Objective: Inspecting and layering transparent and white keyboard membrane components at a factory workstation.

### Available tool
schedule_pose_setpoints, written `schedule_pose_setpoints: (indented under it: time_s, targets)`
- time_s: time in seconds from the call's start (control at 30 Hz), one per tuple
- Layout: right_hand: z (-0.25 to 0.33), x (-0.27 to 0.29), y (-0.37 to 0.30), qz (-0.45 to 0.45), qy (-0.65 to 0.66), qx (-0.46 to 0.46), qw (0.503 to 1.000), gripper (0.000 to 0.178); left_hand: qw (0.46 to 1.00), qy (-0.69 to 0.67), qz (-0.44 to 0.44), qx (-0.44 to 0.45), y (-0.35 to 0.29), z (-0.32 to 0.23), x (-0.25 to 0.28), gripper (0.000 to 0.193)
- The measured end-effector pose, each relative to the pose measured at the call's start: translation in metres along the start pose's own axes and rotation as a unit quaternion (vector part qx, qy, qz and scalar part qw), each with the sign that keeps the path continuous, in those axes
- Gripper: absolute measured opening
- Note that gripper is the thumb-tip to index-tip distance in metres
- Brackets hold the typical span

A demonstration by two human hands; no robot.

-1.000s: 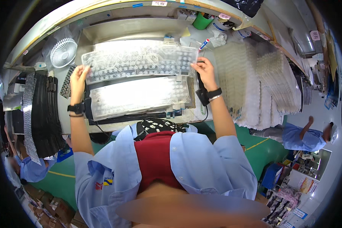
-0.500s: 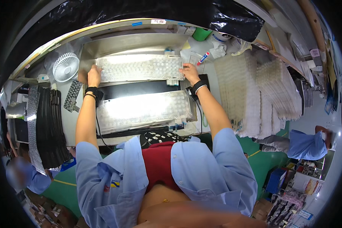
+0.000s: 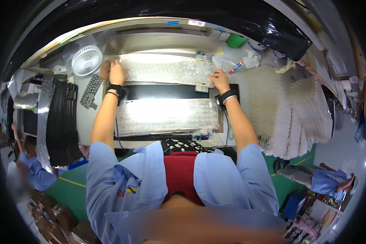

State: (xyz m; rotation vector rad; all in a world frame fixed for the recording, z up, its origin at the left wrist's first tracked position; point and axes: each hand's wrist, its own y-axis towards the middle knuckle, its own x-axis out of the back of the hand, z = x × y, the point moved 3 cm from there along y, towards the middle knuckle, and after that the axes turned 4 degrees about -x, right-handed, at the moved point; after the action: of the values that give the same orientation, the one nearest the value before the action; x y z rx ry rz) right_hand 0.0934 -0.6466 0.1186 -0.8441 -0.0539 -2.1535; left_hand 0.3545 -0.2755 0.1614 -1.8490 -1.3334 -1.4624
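I look down on the worktop (image 3: 83, 126), where a clear sheet (image 3: 166, 70) lies lengthwise toward the far side, just in front of an upright metal panel (image 3: 166, 42). The left hand (image 3: 117, 73) is at the sheet's left end, its fingers bent and partly blurred; the right hand (image 3: 220, 80) is at the right end, thumb and forefinger narrowly spaced at the edge. I cannot tell whether either hand's fingers grip the sheet or merely touch it. Nearer to the person I see a second sheet (image 3: 166, 117), bright with glare, and a black surface (image 3: 166, 92) shows between the two. To the left of the left hand are a small patterned plate (image 3: 92, 91) and, farther back, a white fan (image 3: 87, 60). A marker (image 3: 236, 67) lies near the right hand, with a green cup (image 3: 236, 40) beyond it. Layered pale sheets (image 3: 280, 105) occupy the right side; black strips (image 3: 61, 118) overlap at the left.
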Motion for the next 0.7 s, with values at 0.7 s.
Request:
schedule_pose_setpoints:
  time_s: [0.7]
  targets:
    - [-0.012,0.043,-0.16,0.044,-0.142,0.058,0.987,0.042,0.992,-0.004,0.117,0.043,-0.184,-0.006,0.088,0.042]
